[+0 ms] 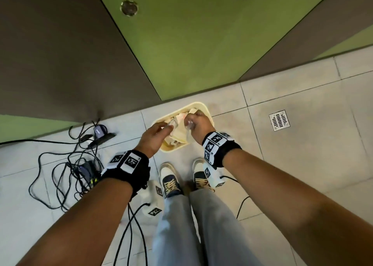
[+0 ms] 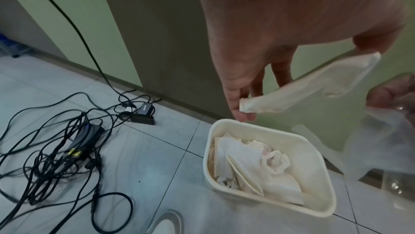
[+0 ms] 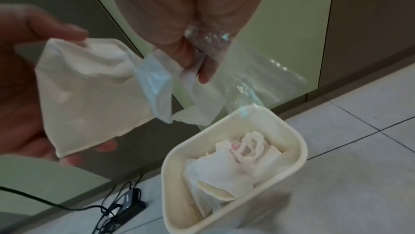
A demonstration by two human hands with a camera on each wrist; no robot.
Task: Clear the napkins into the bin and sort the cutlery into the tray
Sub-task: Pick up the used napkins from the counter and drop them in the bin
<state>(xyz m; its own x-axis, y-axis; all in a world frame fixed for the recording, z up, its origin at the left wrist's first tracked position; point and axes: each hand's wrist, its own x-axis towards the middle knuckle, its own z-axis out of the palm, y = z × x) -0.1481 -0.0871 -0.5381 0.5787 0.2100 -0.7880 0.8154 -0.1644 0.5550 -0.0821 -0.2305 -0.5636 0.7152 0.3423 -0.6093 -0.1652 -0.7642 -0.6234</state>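
Note:
A cream plastic bin [image 1: 198, 104] stands on the tiled floor by my feet, with crumpled white napkins [image 2: 258, 166] inside it. Both hands hover just above its opening. My left hand [image 1: 164, 128] pinches a folded white napkin [image 3: 89, 87] by its edges, thumb at one corner and fingers at the other. My right hand [image 1: 194, 120] grips a clear plastic wrapper [image 3: 247, 71] with a scrap of white tissue [image 3: 202, 99] hanging from it. The wrapper's lower end hangs by the bin's far rim [image 3: 289, 131]. No cutlery or tray is in view.
A tangle of black cables and power adapters [image 1: 80, 174] lies on the floor to the left. A metal floor drain [image 1: 279, 120] is set in the tiles at right. Green and brown panels [image 1: 201, 43] rise behind the bin. My shoes [image 1: 171, 179] stand just before it.

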